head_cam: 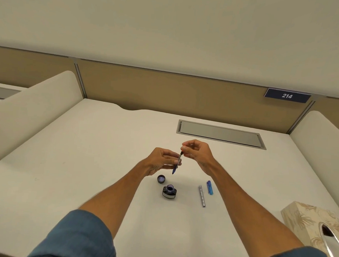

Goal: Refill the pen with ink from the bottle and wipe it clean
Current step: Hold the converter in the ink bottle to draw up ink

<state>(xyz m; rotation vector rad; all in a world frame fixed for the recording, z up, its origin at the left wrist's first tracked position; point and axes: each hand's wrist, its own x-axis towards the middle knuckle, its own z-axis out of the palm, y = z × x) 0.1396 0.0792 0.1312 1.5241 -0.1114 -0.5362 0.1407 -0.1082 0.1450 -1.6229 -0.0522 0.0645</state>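
Both hands hold one thing between them above the desk: the left hand has its fingers closed round the lower part of the pen section, and the right hand pinches the dark top end with thumb and fingertips. That pen section hangs tilted, its upper end leaning toward one o'clock and its blue, inked tip pointing down toward seven o'clock, clear of the desk surface. Directly below the tip, toward six o'clock, the ink bottle stands open, dark ink showing at its mouth; its cap lies upturned just beside it at about eleven o'clock, apart from the bottle. Over at three o'clock from the bottle, a silver pen barrel lies flat, and just past it a blue pen piece lies nearly parallel, the two close but not touching. A patterned tissue box sits at the desk's near right, around four o'clock, well apart from the hands. At twelve o'clock beyond the hands a grey cable hatch is set flush in the top. Low white dividers edge the desk left and right, a tan panel closes the back, and wide bare surface lies to the left of the hands.
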